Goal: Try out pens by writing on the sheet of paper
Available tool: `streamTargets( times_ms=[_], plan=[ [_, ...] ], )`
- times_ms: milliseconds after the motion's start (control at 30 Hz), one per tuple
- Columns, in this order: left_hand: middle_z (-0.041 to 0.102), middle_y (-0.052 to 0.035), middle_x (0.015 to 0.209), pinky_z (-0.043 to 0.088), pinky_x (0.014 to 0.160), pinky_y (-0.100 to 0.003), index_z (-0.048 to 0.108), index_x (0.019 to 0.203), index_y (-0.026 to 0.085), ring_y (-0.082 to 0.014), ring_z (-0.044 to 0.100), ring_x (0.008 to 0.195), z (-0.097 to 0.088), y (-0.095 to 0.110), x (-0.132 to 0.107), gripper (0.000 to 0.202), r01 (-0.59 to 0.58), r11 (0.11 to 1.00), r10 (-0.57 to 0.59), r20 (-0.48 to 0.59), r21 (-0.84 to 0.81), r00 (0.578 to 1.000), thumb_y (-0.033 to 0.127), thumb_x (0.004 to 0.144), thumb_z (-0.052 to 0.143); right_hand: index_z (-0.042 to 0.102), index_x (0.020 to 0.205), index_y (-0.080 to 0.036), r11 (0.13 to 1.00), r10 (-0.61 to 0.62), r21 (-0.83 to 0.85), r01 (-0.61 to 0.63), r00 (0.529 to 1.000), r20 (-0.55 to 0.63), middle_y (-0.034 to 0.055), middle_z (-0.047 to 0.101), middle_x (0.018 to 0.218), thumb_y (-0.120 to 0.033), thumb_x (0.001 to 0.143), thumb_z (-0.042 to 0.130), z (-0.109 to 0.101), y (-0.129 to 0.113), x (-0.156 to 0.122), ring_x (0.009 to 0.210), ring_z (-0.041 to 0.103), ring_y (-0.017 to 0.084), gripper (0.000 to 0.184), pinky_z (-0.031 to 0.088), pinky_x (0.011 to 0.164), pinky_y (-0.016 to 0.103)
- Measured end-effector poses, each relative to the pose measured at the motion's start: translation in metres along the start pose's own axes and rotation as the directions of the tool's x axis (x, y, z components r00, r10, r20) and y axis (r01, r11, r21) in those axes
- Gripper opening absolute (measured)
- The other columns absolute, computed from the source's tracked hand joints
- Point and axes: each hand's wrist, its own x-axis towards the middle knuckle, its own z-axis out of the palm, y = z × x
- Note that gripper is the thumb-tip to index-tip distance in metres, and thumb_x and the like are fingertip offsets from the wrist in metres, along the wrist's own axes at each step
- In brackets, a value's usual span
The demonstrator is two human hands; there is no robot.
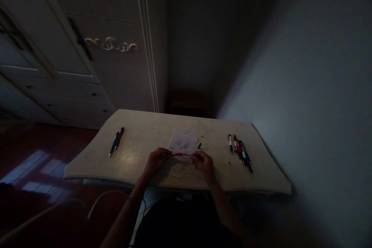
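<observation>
Both hands hold a thin red pen [182, 154] level above a scribbled paper [183, 143] on the worktop [145, 135]. The left hand [156, 161] and right hand [205, 164] each close their fingers on one end. Other pens lie in a bunch [241, 153] well to the right.

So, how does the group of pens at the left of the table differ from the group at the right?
The left pens are only two; the right pens are several more. The left pens lie close and parallel; the right pens fan out and overlap. The left pens look green and purple; the right pens show red, white and green. Both groups lie flat on the table, untouched.
</observation>
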Motion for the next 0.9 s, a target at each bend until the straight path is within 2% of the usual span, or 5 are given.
streamTargets(
  times_ms=[233, 500, 733, 900],
  plan=[
    [0.073, -0.0056, 0.085, 0.054, 0.074, -0.03, 0.073, 0.083, 0.021, -0.0193, 0.067, 0.079, -0.0028, 0.0015, 0.0009, 0.019, 0.011, 1.0, -0.01, 0.012, -0.021, 1.0, 0.038, 0.077, 0.068, 0.07, 0.075, -0.017, 0.992, 0.104, 0.073, -0.105, 0.994, 0.014, 0.0018, 0.066, 0.06, -0.046, 0.065, 0.077, 0.0004, -0.004, 0.0017, 0.055, 0.059, 0.015, 0.032, 0.044, 0.049, 0.023],
    [0.073, -0.0071, 0.085, 0.055, 0.076, -0.031, 0.075, 0.081, 0.022, -0.0198, 0.068, 0.081, -0.0041, 0.0013, 0.0036, 0.017, -0.07, 0.997, 0.072, 0.047, -0.038, 0.996, 0.037, 0.077, 0.068, 0.07, 0.069, -0.017, 0.995, 0.088, 0.04, -0.09, 0.996, 0.034, 0.0013, 0.064, 0.055, -0.046, 0.064, 0.077, -0.0033, -0.0085, 0.0051, 0.05, 0.057, 0.014, 0.03, 0.045, 0.049, 0.023],
    [0.074, -0.0056, 0.089, 0.057, 0.079, -0.032, 0.073, 0.086, 0.021, -0.0204, 0.07, 0.084, -0.0052, 0.0035, 0.0021, 0.017, 0.025, 0.996, -0.022, 0.036, -0.083, 0.999, 0.032, 0.076, 0.067, 0.071, 0.068, -0.016, 0.995, 0.098, 0.002, -0.099, 0.988, 0.122, 0.0015, 0.064, 0.055, -0.046, 0.067, 0.076, -0.0006, -0.0015, 0.0031, 0.05, 0.055, 0.013, 0.03, 0.043, 0.048, 0.023],
    [0.075, -0.0058, 0.09, 0.056, 0.079, -0.032, 0.073, 0.086, 0.02, -0.0206, 0.07, 0.084, -0.0056, 0.0069, 0.002, 0.017, 0.04, 0.996, -0.038, 0.035, -0.079, 0.999, 0.032, 0.074, 0.069, 0.07, 0.067, -0.016, 0.996, 0.092, -0.023, -0.09, 0.992, 0.088, 0.0009, 0.063, 0.056, -0.042, 0.07, 0.074, 0.0038, -0.0012, 0.0009, 0.051, 0.055, 0.013, 0.026, 0.044, 0.051, 0.023]
  ],
)
